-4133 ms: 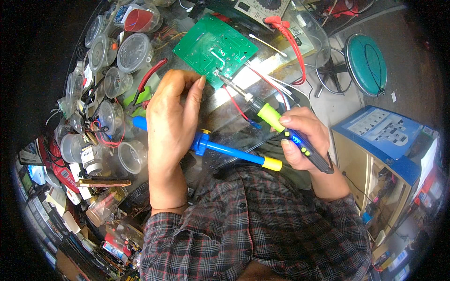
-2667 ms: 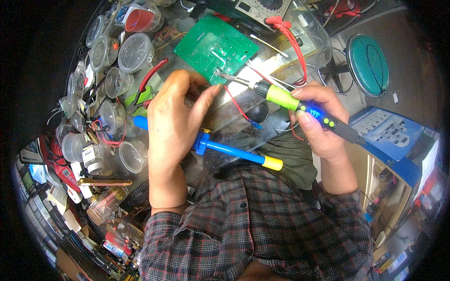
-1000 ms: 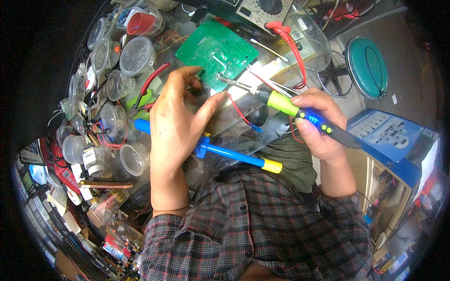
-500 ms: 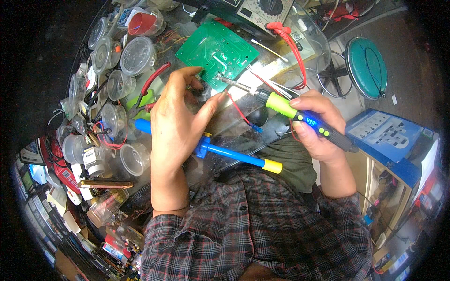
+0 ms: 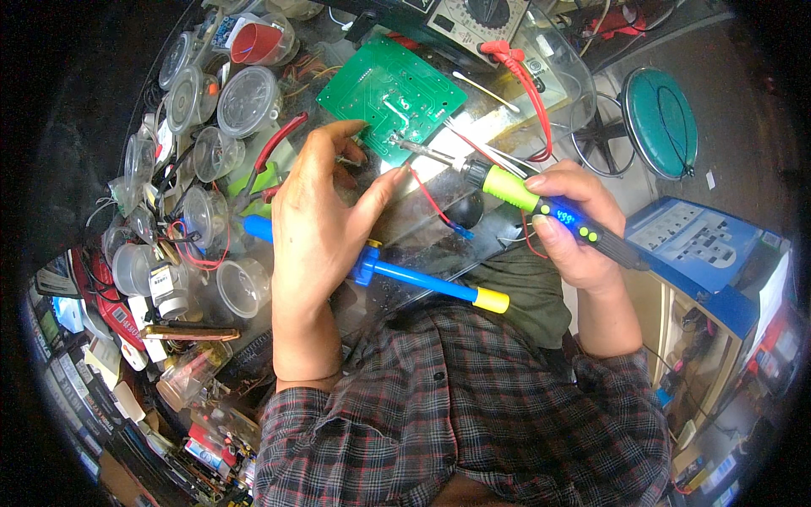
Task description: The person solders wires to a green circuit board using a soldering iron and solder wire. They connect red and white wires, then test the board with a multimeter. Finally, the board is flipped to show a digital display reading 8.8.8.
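A green circuit board (image 5: pixel 372 84) lies tilted across the far middle of the bench, its solder side up. My left hand (image 5: pixel 325 182) grips its near corner, index finger at one edge and thumb at the other; the other fingertips are partly hidden. In my right hand (image 5: pixel 583 224) is a green and black soldering iron (image 5: pixel 511 188) with a lit blue display. Its tip meets the board near that corner. Under my left hand and across my lap side lies a blue and yellow solder sucker (image 5: pixel 422 280). A red wire (image 5: pixel 429 196) hangs off the board's near edge.
Red-handled pliers (image 5: pixel 277 152) and several clear plastic tubs (image 5: pixel 247 101) crowd the left. A multimeter (image 5: pixel 473 19) with red leads (image 5: pixel 541 101) stands at the back, near a cotton swab (image 5: pixel 486 90). Right are a green round stool (image 5: pixel 661 122) and a blue box (image 5: pixel 701 253).
My right hand and the soldering iron's handle have shifted very slightly right, the tip staying at the board. My left hand and the board look unmoved.
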`<state>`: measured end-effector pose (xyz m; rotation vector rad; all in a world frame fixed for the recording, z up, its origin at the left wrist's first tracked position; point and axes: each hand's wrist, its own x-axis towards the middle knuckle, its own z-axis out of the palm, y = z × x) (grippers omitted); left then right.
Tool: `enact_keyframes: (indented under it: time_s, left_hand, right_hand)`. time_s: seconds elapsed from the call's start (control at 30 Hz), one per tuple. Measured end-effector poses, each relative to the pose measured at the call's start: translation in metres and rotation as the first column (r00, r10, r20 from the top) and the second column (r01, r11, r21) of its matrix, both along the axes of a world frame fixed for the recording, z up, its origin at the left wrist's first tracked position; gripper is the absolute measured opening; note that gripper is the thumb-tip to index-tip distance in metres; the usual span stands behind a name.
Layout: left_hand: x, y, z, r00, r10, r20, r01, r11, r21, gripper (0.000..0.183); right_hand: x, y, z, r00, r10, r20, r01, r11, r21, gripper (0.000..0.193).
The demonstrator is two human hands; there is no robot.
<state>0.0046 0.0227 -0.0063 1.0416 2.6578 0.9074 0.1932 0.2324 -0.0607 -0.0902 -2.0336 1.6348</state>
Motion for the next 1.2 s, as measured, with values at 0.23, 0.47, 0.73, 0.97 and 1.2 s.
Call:
enact_keyframes:
  time_s: [0.23,0.47,0.73,0.97,1.2]
  left_hand:
    - [-0.0013,-0.002,-0.004,1.0,-0.008,-0.01,0.008,1.0,0.01,0.054]
    - [-0.0017,-0.0029,-0.0051,1.0,-0.011,-0.016,0.011,1.0,0.017,0.055]
    - [-0.0002,-0.0017,-0.0034,1.0,0.002,0.01,-0.003,1.0,0.025,0.054]
    - [-0.0004,-0.0017,-0.0034,1.0,-0.008,-0.013,0.008,1.0,0.016,0.054]
    - [-0.0006,-0.0019,-0.0043,1.0,-0.01,-0.021,0.011,1.0,0.025,0.054]
  right_hand:
    - [-0.0002,-0.0009,0.0009,1.0,-0.003,-0.016,0.003,1.0,-0.003,0.031]
    - [0.0012,-0.0007,0.0018,1.0,-0.011,-0.013,0.011,1.0,0.022,0.033]
    - [0.0019,-0.0021,0.0033,1.0,-0.003,0.004,0.003,0.998,0.061,0.034]
    - [0.0029,-0.0038,0.0043,1.0,-0.021,-0.009,0.021,0.998,0.067,0.034]
    - [0.0024,-0.0042,0.0057,1.0,-0.008,0.013,0.008,0.998,0.054,0.034]
